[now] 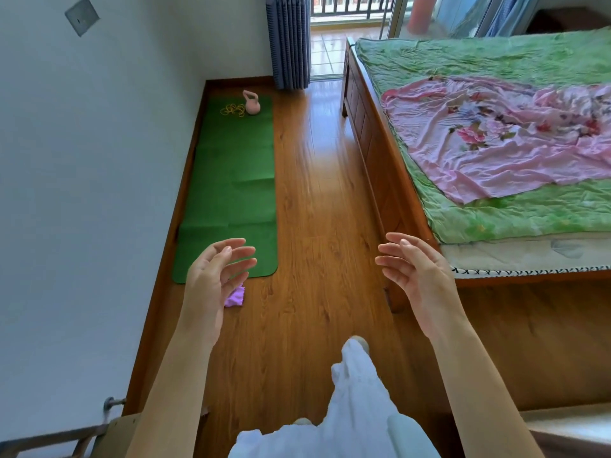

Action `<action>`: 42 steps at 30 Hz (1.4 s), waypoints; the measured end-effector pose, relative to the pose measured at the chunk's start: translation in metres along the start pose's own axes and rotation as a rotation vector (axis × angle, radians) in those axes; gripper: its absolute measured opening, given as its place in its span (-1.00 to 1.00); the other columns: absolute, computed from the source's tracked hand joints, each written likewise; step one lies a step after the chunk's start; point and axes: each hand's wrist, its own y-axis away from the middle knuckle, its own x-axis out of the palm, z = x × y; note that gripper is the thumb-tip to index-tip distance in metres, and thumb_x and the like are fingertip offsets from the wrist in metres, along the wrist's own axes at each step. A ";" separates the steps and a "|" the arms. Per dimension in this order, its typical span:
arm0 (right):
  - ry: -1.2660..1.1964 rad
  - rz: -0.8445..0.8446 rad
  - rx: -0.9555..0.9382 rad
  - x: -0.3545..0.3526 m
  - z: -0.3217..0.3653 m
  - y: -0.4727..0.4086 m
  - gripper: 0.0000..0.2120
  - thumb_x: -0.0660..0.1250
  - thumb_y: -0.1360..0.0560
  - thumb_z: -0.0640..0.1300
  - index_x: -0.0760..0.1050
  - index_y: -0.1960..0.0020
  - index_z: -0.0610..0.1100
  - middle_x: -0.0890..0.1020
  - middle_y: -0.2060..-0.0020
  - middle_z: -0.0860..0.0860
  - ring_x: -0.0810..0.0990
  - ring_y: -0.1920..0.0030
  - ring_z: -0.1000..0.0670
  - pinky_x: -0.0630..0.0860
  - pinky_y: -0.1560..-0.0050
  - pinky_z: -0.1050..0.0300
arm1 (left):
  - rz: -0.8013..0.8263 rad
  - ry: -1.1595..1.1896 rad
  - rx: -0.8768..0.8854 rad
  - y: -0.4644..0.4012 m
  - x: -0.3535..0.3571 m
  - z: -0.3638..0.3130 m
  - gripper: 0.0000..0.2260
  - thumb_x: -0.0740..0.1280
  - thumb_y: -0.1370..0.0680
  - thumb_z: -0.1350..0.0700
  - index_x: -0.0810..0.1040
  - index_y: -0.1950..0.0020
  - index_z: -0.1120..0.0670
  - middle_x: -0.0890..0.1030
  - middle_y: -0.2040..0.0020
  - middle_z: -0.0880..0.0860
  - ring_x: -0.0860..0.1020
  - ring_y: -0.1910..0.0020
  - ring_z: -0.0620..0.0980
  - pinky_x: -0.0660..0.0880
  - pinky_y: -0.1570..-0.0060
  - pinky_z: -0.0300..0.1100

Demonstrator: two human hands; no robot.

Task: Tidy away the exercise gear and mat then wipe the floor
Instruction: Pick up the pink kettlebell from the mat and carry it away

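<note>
Fingers of left hand point(211, 279) and right hand point(418, 271) spread, grasping nothing, evidently approaching; green mat point(231, 180) lies flat along left wall, kettlebell point(252, 103) and yellow rope point(233, 110) on its far end, purple cloth point(235, 297) near.

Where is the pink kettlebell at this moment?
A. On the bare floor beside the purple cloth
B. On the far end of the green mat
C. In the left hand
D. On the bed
B: the pink kettlebell stands on the far end of the green mat, beside the yellow rope.
</note>
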 end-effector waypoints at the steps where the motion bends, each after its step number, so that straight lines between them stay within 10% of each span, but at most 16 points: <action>1: 0.007 0.006 0.004 0.000 0.002 -0.014 -0.82 0.16 -0.60 -0.18 0.55 -0.04 -0.10 0.66 0.09 -0.05 0.65 0.09 0.00 0.58 0.13 0.27 | -0.002 0.010 -0.003 -0.011 0.007 -0.002 -0.80 0.11 -0.63 0.18 0.53 -0.02 0.07 0.63 0.03 0.07 0.61 0.04 0.00 0.50 0.01 -0.17; 19: 0.075 0.094 0.037 -0.039 0.093 -0.274 -0.83 0.19 -0.59 -0.19 0.56 -0.02 -0.09 0.66 0.10 -0.06 0.64 0.07 -0.04 0.54 0.14 0.19 | -0.036 0.069 -0.049 -0.201 0.177 -0.050 -0.79 0.10 -0.63 0.18 0.53 -0.04 0.11 0.63 0.03 0.09 0.60 0.04 0.01 0.50 0.03 -0.15; 42: 0.121 0.102 0.023 0.092 0.129 -0.572 -0.82 0.16 -0.60 -0.18 0.54 0.01 -0.07 0.64 0.11 -0.06 0.63 0.07 -0.03 0.59 0.13 0.26 | -0.057 0.064 0.002 -0.505 0.203 -0.121 -0.78 0.10 -0.63 0.18 0.55 -0.04 0.08 0.63 0.02 0.07 0.60 0.03 -0.02 0.48 0.03 -0.16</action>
